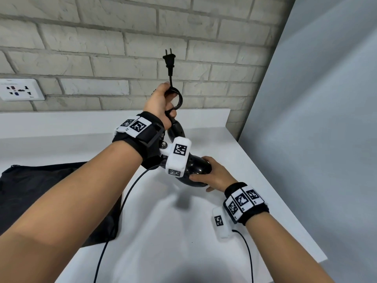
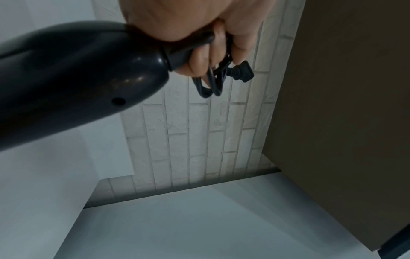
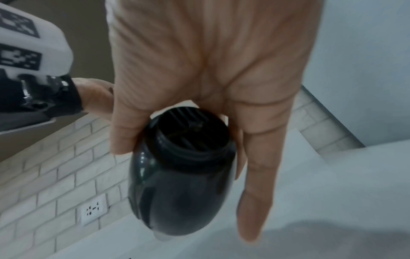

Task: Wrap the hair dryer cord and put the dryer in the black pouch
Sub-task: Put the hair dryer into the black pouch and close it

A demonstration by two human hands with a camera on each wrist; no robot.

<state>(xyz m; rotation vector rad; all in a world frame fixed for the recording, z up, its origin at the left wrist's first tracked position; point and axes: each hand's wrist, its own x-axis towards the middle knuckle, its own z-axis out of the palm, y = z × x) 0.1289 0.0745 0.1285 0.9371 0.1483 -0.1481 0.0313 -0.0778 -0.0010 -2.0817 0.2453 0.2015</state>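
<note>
The black hair dryer (image 1: 196,172) hangs in the air over the white counter (image 1: 183,231), handle pointing up and away. My left hand (image 1: 166,103) grips the cord (image 1: 179,99), gathered in small loops at the handle's end, and the plug (image 1: 169,60) sticks straight up from the fist. In the left wrist view the loops (image 2: 213,84) and plug (image 2: 242,73) hang from my curled fingers (image 2: 199,64) beside the handle (image 2: 77,73). My right hand (image 1: 214,174) holds the barrel (image 3: 182,184) between thumb and fingers. The black pouch (image 1: 40,190) lies flat at the left.
A wall socket (image 1: 20,89) sits in the brick wall at the far left. A grey panel (image 1: 316,119) closes off the right side past the counter's edge. Thin black wrist-camera cables (image 1: 126,197) trail down from both wrists over the counter.
</note>
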